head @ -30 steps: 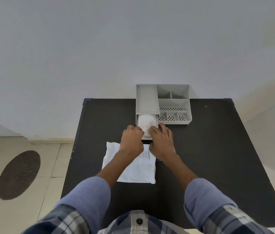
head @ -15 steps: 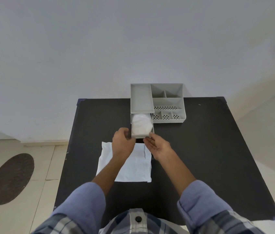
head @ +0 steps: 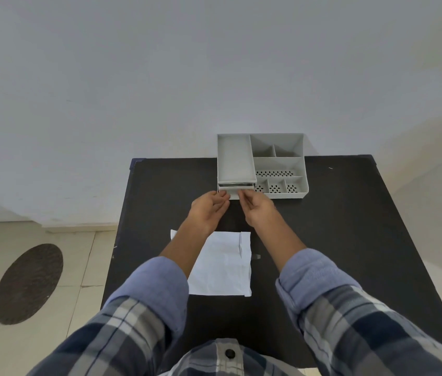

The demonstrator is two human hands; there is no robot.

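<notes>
A grey desk organizer [head: 290, 195] with several compartments stands at the back of the black table [head: 336, 226]. Its small drawer [head: 234, 191], low on the left side, is pushed almost fully in, and whatever is inside it is hidden. My left hand [head: 209, 210] and my right hand [head: 258, 211] are side by side at the drawer front. The fingertips of both hands press against it, with the fingers extended. A flat white cloth [head: 222, 267] lies on the table below my hands, partly under my left forearm.
The organizer's top tray and compartments look empty, some with perforated floors. A white wall rises right behind the table. To the left, a dark oval mat [head: 27, 283] lies on the tiled floor.
The drawer was pulled out with a white bundle showing inside; both hands have pushed it back in, and the bundle is now out of sight.
</notes>
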